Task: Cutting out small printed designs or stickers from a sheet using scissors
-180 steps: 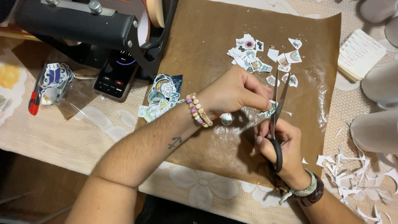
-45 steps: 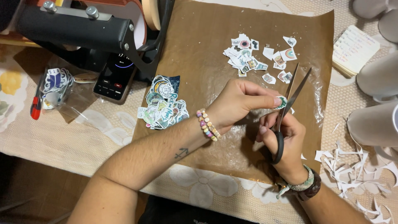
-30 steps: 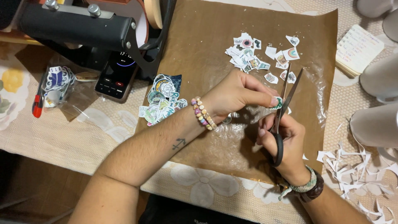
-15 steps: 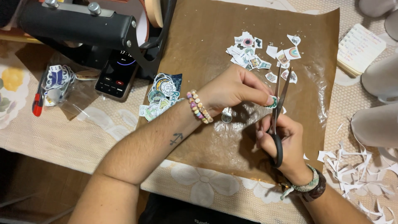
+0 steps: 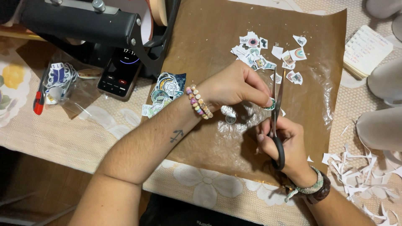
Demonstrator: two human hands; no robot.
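Fingers [image 5: 261, 100] of the left hand [image 5: 234, 86] are pinching a small round sticker [image 5: 271, 104]. The right hand [image 5: 287, 142] is gripping the scissors [image 5: 276, 113], blades nearly closed at its edge; turning the sticker into short snips would likely keep the cut clean.

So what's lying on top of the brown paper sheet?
On the brown paper sheet: small cut-out pictures, crinkled clear plastic, a round piece. The hands cover what's beneath them.

A beige tablecloth [image 5: 75, 138] with pale flowers is covering the table, a sheet of brown paper [image 5: 209, 37] is lying across it, and dark floor [image 5: 25, 188] is showing below.
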